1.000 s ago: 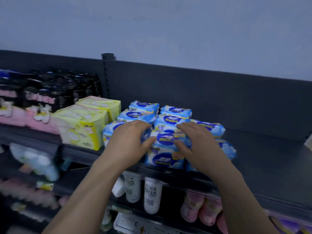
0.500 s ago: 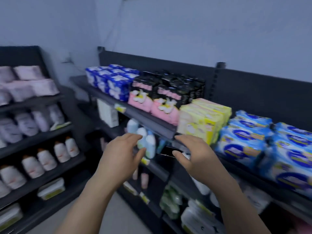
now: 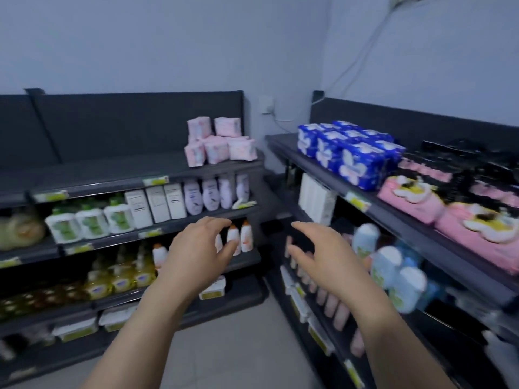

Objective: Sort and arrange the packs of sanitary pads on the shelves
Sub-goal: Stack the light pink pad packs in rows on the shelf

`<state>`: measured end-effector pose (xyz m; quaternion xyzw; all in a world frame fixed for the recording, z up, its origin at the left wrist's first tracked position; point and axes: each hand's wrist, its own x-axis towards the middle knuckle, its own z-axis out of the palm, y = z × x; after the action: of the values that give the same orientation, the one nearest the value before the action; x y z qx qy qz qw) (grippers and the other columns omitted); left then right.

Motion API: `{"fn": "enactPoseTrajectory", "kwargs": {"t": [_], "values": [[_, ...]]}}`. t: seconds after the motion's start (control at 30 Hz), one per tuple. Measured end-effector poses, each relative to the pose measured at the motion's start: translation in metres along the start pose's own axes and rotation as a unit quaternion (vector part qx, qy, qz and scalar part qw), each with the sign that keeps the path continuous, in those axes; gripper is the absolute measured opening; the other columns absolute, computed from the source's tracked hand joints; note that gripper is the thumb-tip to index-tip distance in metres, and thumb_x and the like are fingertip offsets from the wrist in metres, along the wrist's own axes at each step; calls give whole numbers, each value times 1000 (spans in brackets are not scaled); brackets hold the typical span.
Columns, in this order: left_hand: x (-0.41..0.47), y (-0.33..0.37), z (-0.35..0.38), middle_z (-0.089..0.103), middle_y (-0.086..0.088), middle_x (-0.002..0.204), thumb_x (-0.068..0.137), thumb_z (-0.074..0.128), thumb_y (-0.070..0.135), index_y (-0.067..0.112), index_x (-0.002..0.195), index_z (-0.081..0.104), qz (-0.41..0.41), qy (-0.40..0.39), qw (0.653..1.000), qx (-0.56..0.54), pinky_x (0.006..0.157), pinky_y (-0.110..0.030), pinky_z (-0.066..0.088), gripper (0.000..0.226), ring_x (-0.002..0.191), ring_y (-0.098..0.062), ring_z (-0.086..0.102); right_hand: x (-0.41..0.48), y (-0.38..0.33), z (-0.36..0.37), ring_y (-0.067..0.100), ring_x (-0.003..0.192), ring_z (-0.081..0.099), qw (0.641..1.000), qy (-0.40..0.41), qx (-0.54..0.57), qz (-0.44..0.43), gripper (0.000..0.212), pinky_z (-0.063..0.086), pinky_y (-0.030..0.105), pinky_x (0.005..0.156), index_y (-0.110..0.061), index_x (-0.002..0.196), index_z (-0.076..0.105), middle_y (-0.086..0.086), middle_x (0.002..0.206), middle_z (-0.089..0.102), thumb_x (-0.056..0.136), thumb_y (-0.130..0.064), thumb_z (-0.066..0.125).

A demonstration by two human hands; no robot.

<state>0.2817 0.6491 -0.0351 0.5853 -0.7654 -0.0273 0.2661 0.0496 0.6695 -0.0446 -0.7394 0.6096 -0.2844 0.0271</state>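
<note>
With the left hand (image 3: 196,255) and right hand (image 3: 323,261) hovering empty at mid-frame, fingers loosely spread, reaching is probably calling for a two-sided squeeze on the pale pink packs (image 3: 220,143), which are sitting soft, puffy and unevenly piled on the top shelf (image 3: 112,168) just above centre.

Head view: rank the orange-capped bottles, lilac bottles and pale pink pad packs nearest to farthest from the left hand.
1. orange-capped bottles, just past the left hand.
2. lilac bottles, one shelf up.
3. pale pink pad packs, top shelf.
</note>
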Motion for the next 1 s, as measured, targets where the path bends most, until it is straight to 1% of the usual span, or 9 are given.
{"fn": "enactPoseTrajectory", "kwargs": {"t": [0.13,0.27,0.37,0.43,0.5,0.63,0.73,0.9,1.0], "values": [[25,-38,-8,57,8,132,94,55,44,27,134,54,-50,15,999,4,94,-30,46,43,119,-13,53,50,-14,30,14,115,54,999,-23,25,-28,49,42,32,101,-24,138,50,-7,132,56,92,-38,59],[62,-64,-5,54,8,137,95,54,44,25,136,52,-85,36,996,7,96,-28,43,45,123,-12,51,104,-13,53,13,121,49,997,-39,26,-58,48,38,27,102,-25,139,49,-7,133,55,93,-37,58],[101,-77,5,55,9,136,95,54,44,27,134,53,-106,60,993,0,93,-28,44,43,120,-11,53,150,-5,68,14,110,54,996,-43,42,-73,48,42,31,99,-26,139,48,-9,134,53,94,-39,57],[131,-82,14,55,9,136,95,55,43,26,133,55,-119,79,990,-11,94,-29,43,42,121,-12,52,183,5,77,13,119,51,994,-40,54,-81,49,43,34,101,-26,140,47,-10,136,52,93,-40,57],[165,-87,24,56,8,135,94,55,43,25,133,56,-131,93,987,-17,95,-30,45,42,121,-13,53,217,17,83,11,126,46,994,-36,50,-86,49,40,34,105,-26,140,47,-10,136,52,93,-39,57],[231,-105,50,57,7,134,94,54,45,26,132,55,-162,108,981,-19,92,-31,45,43,121,-13,53,287,42,99,14,125,47,994,-41,35,-98,46,38,30,104,-22,136,51,-6,132,56,93,-36,58],[270,-124,69,58,7,132,93,55,45,25,131,56,-185,112,976,-25,88,-30,45,43,119,-14,53,334,56,118,13,131,42,993,-41,36,-106,51,35,31,109,-23,140,48,-6,139,51,93,-38,58],[327,-159,90,52,1,138,94,56,42,21,137,51,-213,103,971,-29,91,-29,42,48,124,-18,51,395,64,152,13,131,41,992,-48,36,-113,52,33,30,110,-23,140,48,-5,141,50,92,-37,59],[371,-188,100,47,-1,142,91,59,42,22,140,46,-227,96,969,-31,95,-34,43,55,126,-23,47,433,64,172,15,128,44,991,-50,35,-117,50,36,33,108,-22,139,49,-4,137,53,92,-36,60]]}}
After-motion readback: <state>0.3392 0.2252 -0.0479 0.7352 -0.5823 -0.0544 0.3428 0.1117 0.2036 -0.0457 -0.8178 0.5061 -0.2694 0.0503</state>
